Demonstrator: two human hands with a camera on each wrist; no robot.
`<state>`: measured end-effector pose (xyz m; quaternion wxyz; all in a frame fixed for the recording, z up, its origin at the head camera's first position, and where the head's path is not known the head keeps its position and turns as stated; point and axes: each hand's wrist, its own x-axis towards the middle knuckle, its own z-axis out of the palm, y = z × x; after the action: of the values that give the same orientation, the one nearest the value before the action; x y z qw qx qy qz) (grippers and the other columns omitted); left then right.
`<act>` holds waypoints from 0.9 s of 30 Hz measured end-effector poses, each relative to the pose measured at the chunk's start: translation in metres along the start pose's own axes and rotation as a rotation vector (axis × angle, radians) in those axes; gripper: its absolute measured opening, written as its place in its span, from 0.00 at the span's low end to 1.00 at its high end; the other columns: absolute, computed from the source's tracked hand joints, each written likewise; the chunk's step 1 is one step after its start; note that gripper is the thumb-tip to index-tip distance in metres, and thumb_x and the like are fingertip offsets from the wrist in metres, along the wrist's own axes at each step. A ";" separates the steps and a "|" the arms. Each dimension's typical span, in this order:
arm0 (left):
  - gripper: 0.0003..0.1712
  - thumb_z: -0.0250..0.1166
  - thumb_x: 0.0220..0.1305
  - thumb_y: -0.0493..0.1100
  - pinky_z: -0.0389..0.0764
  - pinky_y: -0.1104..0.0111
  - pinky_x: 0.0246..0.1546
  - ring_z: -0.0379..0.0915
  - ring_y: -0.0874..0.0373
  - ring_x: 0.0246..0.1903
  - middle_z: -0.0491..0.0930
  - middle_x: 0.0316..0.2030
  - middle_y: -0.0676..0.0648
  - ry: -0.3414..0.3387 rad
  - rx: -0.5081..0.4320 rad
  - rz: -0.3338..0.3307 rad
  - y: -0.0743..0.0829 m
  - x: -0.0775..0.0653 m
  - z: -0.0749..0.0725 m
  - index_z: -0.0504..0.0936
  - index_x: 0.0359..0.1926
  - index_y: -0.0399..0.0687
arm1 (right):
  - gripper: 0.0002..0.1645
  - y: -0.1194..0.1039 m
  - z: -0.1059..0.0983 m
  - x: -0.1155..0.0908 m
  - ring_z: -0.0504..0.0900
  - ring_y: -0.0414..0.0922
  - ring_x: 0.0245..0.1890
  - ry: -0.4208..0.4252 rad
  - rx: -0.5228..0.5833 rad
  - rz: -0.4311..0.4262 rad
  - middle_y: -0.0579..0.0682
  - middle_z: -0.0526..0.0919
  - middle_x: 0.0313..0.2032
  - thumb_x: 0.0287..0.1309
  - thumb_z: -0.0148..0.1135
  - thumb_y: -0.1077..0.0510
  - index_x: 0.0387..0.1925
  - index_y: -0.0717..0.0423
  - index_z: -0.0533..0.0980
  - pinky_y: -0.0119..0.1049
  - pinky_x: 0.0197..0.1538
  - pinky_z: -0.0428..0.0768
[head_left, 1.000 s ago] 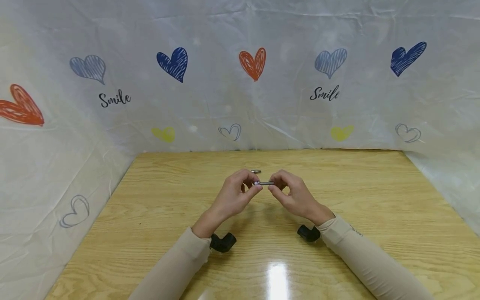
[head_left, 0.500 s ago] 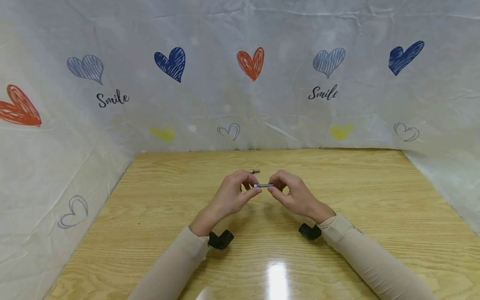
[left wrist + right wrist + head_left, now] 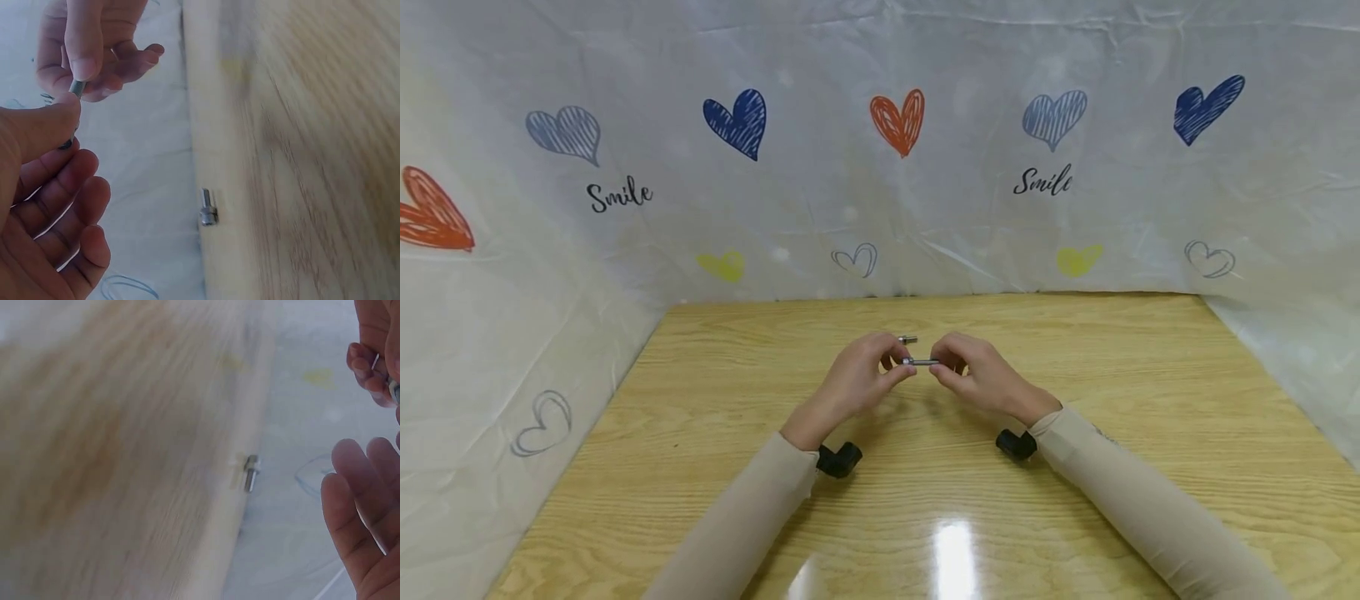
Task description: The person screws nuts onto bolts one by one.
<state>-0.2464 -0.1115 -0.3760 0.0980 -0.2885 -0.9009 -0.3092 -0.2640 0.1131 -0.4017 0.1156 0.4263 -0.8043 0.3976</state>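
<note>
A slim metal bolt point(image 3: 924, 362) is held level between both hands, above the table. My left hand point(image 3: 859, 379) pinches its thicker head end between thumb and forefinger. From the other side, my right hand point(image 3: 988, 375) pinches the threaded end with thumb and forefinger. The left wrist view shows the bolt's shank point(image 3: 77, 88) bridging the small gap between the thumbs, its rest covered by fingers. Just beyond the left fingertips lies a second, short bolt point(image 3: 910, 339) with a thick head, on its side on the table; both wrist views also show this short bolt point(image 3: 251, 473).
The wood-grain table point(image 3: 1075, 500) reaches back to a pale cloth point(image 3: 820, 200) printed with hearts and "Smile". Cloth also hangs at the left and right. A black wrist mount point(image 3: 841, 459) sits under the left forearm, and another black mount point(image 3: 1017, 444) under the right.
The head view has shifted slightly, moving the whole scene a little up and left. Both hands keep their pinch on the bolt, and the short bolt stays on the table.
</note>
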 end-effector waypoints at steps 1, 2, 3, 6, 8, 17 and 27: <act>0.06 0.67 0.62 0.45 0.73 0.69 0.31 0.70 0.61 0.30 0.77 0.33 0.54 -0.008 0.006 -0.008 -0.003 0.002 0.001 0.81 0.36 0.49 | 0.03 0.002 0.000 0.001 0.73 0.36 0.29 -0.010 -0.008 0.015 0.41 0.75 0.32 0.66 0.57 0.59 0.40 0.54 0.75 0.39 0.33 0.78; 0.06 0.67 0.62 0.45 0.73 0.68 0.30 0.70 0.61 0.30 0.77 0.33 0.54 -0.015 0.010 -0.017 -0.005 0.004 0.001 0.81 0.35 0.50 | 0.03 0.003 0.000 0.003 0.73 0.36 0.29 -0.020 -0.018 0.029 0.41 0.75 0.33 0.66 0.57 0.59 0.39 0.53 0.75 0.39 0.33 0.78; 0.06 0.67 0.62 0.45 0.73 0.68 0.31 0.70 0.62 0.30 0.77 0.33 0.54 -0.023 0.014 -0.022 -0.007 0.006 0.002 0.81 0.35 0.50 | 0.03 0.005 0.000 0.004 0.73 0.36 0.29 -0.029 -0.028 0.043 0.42 0.75 0.33 0.66 0.57 0.58 0.39 0.53 0.75 0.38 0.33 0.78; 0.06 0.66 0.63 0.46 0.73 0.68 0.31 0.70 0.62 0.30 0.77 0.34 0.54 -0.049 0.033 -0.029 -0.014 0.012 0.004 0.81 0.35 0.50 | 0.02 0.010 0.000 0.009 0.74 0.36 0.29 -0.048 -0.054 0.080 0.42 0.76 0.34 0.66 0.57 0.57 0.39 0.51 0.75 0.35 0.33 0.77; 0.06 0.66 0.63 0.47 0.73 0.69 0.30 0.70 0.62 0.30 0.77 0.34 0.54 -0.065 0.050 -0.036 -0.018 0.015 0.005 0.81 0.35 0.50 | 0.02 0.013 0.001 0.011 0.74 0.36 0.29 -0.061 -0.068 0.102 0.42 0.76 0.34 0.66 0.57 0.57 0.39 0.51 0.75 0.33 0.33 0.76; 0.06 0.66 0.63 0.47 0.74 0.69 0.29 0.71 0.62 0.29 0.76 0.33 0.54 -0.107 0.112 -0.078 -0.033 0.028 0.011 0.82 0.36 0.50 | 0.02 0.027 0.004 0.023 0.75 0.38 0.32 -0.113 -0.095 0.199 0.40 0.77 0.35 0.67 0.57 0.55 0.39 0.48 0.75 0.35 0.36 0.75; 0.07 0.67 0.62 0.47 0.73 0.67 0.30 0.71 0.60 0.28 0.76 0.31 0.54 -0.158 0.138 -0.130 -0.044 0.040 0.015 0.81 0.33 0.51 | 0.02 0.043 0.004 0.039 0.75 0.39 0.32 -0.205 -0.147 0.243 0.41 0.77 0.34 0.66 0.58 0.57 0.37 0.50 0.75 0.35 0.36 0.75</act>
<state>-0.3045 -0.1129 -0.3958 0.0260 -0.2453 -0.9417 -0.2287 -0.3204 0.1006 -0.4074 0.0150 0.3545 -0.8844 0.3032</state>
